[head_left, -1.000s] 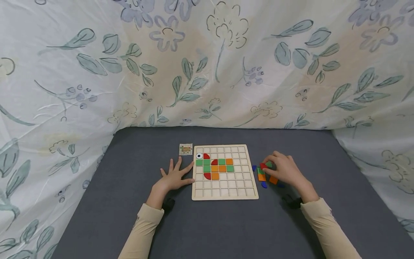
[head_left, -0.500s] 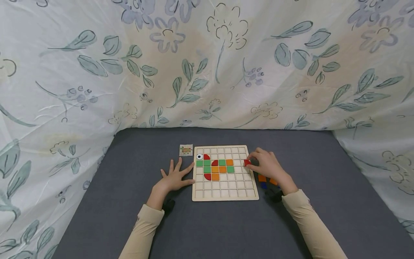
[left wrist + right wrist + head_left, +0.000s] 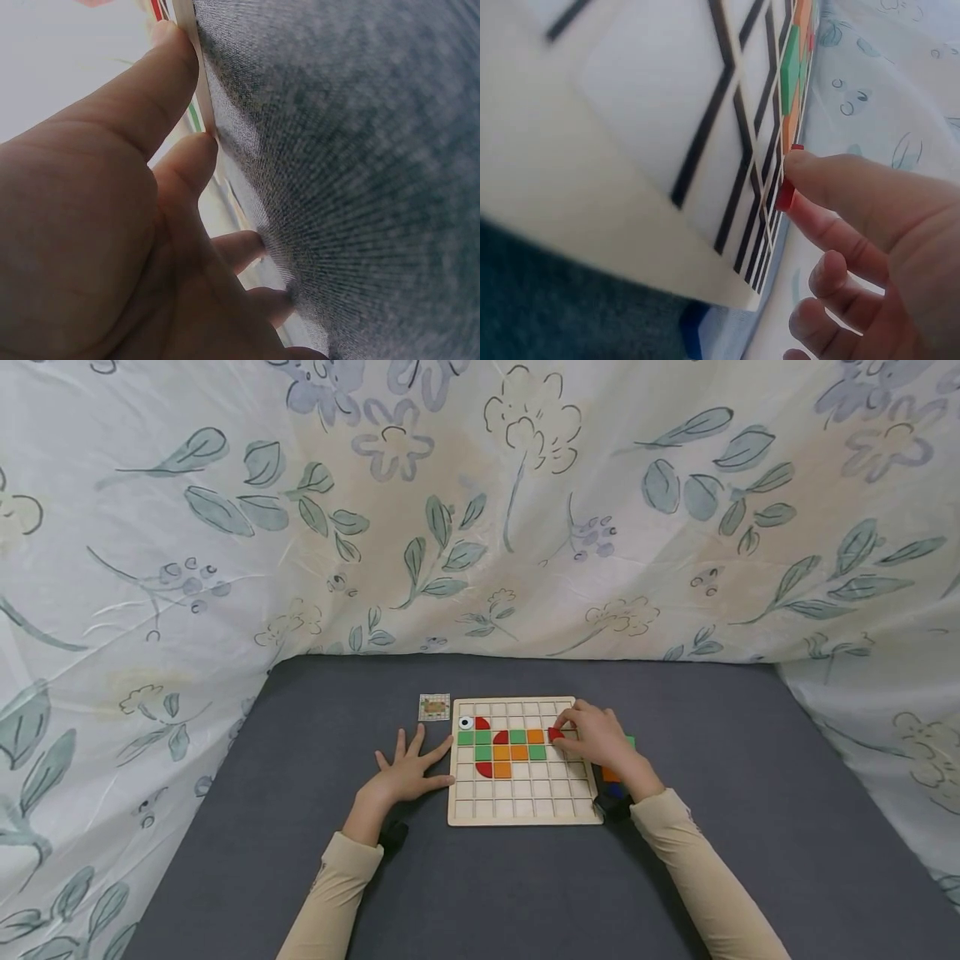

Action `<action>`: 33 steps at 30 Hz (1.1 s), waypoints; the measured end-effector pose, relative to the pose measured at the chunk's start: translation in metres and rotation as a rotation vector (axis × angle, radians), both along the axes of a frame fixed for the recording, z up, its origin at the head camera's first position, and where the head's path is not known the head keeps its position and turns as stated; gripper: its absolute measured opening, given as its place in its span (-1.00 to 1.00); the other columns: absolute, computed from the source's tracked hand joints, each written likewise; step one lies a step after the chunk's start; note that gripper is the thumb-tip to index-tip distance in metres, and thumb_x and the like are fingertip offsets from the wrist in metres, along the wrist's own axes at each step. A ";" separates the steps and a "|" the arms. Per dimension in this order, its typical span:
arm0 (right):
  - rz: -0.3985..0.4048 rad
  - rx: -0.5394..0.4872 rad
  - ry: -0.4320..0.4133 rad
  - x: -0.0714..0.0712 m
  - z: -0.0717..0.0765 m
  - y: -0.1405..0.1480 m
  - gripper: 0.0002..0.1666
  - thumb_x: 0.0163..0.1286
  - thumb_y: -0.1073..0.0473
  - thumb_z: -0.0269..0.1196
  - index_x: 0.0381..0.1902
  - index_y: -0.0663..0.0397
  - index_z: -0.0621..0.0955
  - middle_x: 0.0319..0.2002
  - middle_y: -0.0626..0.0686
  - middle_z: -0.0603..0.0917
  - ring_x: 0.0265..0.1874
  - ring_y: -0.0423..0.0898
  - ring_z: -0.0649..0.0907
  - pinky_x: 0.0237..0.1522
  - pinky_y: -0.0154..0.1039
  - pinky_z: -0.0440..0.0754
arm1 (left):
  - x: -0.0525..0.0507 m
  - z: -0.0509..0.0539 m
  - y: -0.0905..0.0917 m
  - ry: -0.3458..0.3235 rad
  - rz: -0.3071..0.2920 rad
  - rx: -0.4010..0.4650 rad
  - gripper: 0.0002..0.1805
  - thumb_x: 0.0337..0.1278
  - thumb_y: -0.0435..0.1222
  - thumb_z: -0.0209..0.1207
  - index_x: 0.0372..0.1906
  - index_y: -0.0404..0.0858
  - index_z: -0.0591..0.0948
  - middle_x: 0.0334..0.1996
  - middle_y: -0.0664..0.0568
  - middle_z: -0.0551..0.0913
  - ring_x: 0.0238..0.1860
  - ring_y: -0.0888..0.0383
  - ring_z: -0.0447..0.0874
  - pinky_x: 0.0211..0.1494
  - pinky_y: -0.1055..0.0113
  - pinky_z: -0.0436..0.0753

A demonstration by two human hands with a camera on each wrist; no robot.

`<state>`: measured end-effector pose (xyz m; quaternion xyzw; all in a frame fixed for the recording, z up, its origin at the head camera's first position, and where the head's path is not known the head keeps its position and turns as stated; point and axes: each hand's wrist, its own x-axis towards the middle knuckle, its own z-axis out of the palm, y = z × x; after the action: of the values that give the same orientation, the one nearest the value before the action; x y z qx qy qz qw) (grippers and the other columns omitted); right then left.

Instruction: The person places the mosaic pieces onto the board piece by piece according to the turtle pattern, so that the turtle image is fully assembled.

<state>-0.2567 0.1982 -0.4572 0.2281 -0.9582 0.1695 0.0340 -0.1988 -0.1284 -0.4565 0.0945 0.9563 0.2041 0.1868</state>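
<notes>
A wooden grid board lies on the table with several red, green and orange tiles set in its squares. A white eye tile sits at the upper left of the pattern. My left hand rests with fingers spread, thumb and forefinger touching the board's left edge. Above the board's right part, my right hand pinches a red tile between thumb and forefinger, just right of an orange tile. Whether the red tile touches the board, I cannot tell.
A small pattern card lies beyond the left hand, beside the board. Loose tiles, among them an orange one and a blue one, lie right of the board, partly hidden by the right arm. A flowered cloth hangs behind the table.
My right hand has carried the red tile leftward from the loose tiles to over the board, near the orange tile. The left hand keeps its place at the board's edge.
</notes>
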 end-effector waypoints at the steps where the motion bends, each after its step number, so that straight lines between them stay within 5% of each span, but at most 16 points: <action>1: 0.001 -0.002 0.000 0.000 -0.001 -0.001 -0.76 0.13 0.00 0.36 -0.27 -0.06 0.67 -0.40 0.00 0.50 -0.43 -0.14 0.43 -0.36 -0.17 0.20 | 0.000 0.000 0.000 0.001 -0.001 0.000 -0.21 0.14 0.15 0.07 0.44 0.14 0.06 0.46 -0.21 -0.31 0.40 -0.31 -0.55 0.17 -0.48 -0.39; 21: 0.022 -0.035 -0.021 -0.002 0.000 -0.005 -0.75 0.10 -0.01 0.39 -0.27 -0.09 0.65 -0.41 -0.03 0.49 -0.43 -0.14 0.44 -0.38 -0.21 0.17 | -0.001 0.000 -0.001 0.020 0.002 0.013 -0.20 0.13 0.14 0.09 0.44 0.11 0.08 0.46 -0.24 -0.30 0.40 -0.33 -0.54 0.16 -0.49 -0.38; 33: -0.003 -0.062 -0.076 0.001 0.020 0.021 -0.76 0.16 0.05 0.35 -0.22 -0.04 0.66 -0.41 0.08 0.48 -0.49 -0.09 0.38 -0.32 -0.11 0.10 | -0.001 0.001 0.000 0.025 -0.001 0.007 -0.21 0.14 0.14 0.08 0.44 0.10 0.08 0.46 -0.24 -0.29 0.39 -0.34 -0.54 0.16 -0.49 -0.38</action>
<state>-0.2555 0.2190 -0.4375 0.2190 -0.9534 0.2076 0.0050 -0.1999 -0.1285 -0.4558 0.0982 0.9578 0.2060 0.1745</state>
